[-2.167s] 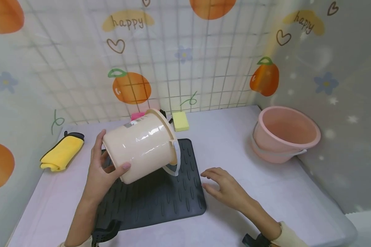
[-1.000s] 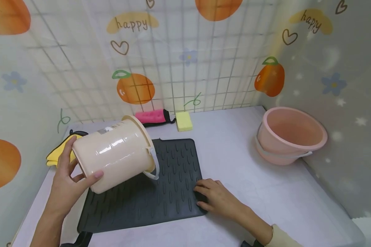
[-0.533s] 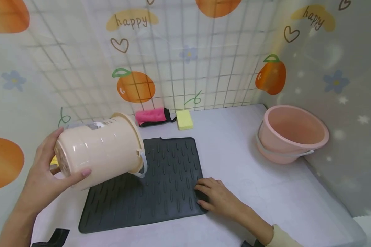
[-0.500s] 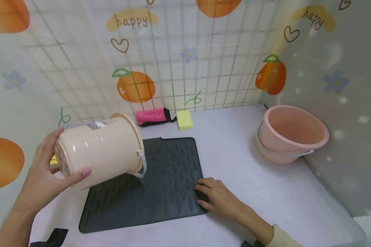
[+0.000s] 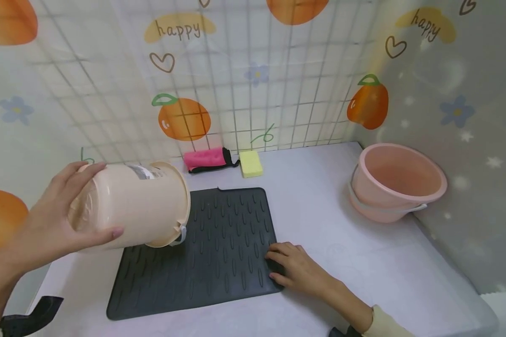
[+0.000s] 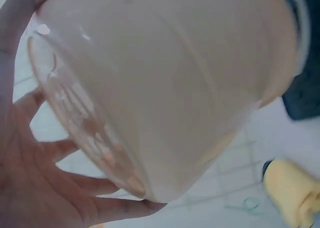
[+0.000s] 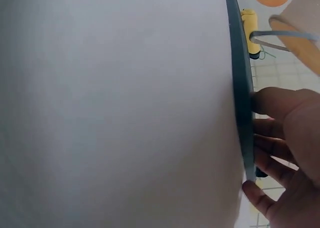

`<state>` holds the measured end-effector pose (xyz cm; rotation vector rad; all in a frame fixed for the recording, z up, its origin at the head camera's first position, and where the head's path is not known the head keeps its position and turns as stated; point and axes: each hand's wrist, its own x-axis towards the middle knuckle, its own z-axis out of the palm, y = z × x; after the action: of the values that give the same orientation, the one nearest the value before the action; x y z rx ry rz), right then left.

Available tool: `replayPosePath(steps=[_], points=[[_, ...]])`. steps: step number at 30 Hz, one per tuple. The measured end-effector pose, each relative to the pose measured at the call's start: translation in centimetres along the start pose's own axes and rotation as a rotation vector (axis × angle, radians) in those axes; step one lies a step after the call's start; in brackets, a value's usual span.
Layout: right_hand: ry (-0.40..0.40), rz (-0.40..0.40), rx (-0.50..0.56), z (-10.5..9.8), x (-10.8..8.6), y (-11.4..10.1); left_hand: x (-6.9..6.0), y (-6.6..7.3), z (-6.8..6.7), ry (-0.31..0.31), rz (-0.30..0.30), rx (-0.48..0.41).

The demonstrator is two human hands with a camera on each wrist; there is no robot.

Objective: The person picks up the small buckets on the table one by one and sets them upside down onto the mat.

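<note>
A cream plastic bucket (image 5: 139, 206) lies on its side in the air over the left part of a dark ribbed mat (image 5: 219, 262). My left hand (image 5: 59, 220) grips it round the base, thumb along the near side and fingers over the top. In the left wrist view, the bucket (image 6: 165, 88) fills most of the picture, with fingers spread about its base rim. The bucket's mouth points right, its inside hidden. My right hand (image 5: 295, 269) holds the mat's right edge with bent fingers. In the right wrist view, thumb and fingertips meet the mat (image 7: 242, 88) along that edge.
A pink bucket (image 5: 388, 206) stands upright at the right, by the curtain. Along the back lie a pink cloth roll (image 5: 204, 159) with black trim and a yellow sponge (image 5: 250, 164). A yellow cloth (image 6: 290, 190) shows in the left wrist view, hidden in the head view.
My left hand has carried the bucket leftward, its mouth turning further away and uncovering the pink roll. My right hand has come onto the mat's edge and stayed there.
</note>
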<state>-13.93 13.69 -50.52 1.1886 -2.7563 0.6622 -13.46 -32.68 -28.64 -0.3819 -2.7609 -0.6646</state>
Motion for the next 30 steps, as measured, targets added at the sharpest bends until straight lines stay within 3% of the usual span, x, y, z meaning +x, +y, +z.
replayPosePath(steps=[3, 8, 11, 16, 18, 21, 26, 30], points=[[-0.01, -0.003, -0.019, -0.1, 0.1, -0.2, 0.2, 0.1, -1.4, -0.043, 0.015, 0.085], [-0.013, 0.015, -0.028, -0.3, 0.1, -0.1, 1.0, -0.2, -2.8, -0.046, 0.13, 0.201], [-0.007, 0.02, -0.025, -0.5, 0.1, 0.0, 1.7, -0.4, -3.0, -0.079, 0.17, 0.237], [-0.003, 0.012, -0.023, -0.3, 0.2, 0.1, 3.0, -0.5, -2.5, -0.208, 0.196, 0.284], [0.001, 0.003, -0.023, -0.2, 0.2, 0.1, 3.6, -0.4, -2.1, -0.242, 0.239, 0.308], [0.004, -0.003, -0.015, -0.1, 0.1, 0.1, 4.6, 0.2, -1.8, -0.288, 0.277, 0.365], [0.005, 0.0, 0.0, 0.1, 0.1, 0.1, 6.1, 2.0, -2.0, -0.404, 0.283, 0.52], [0.016, 0.012, 0.0, 0.3, 0.0, 0.1, 7.1, 2.6, -2.1, -0.442, 0.292, 0.598]])
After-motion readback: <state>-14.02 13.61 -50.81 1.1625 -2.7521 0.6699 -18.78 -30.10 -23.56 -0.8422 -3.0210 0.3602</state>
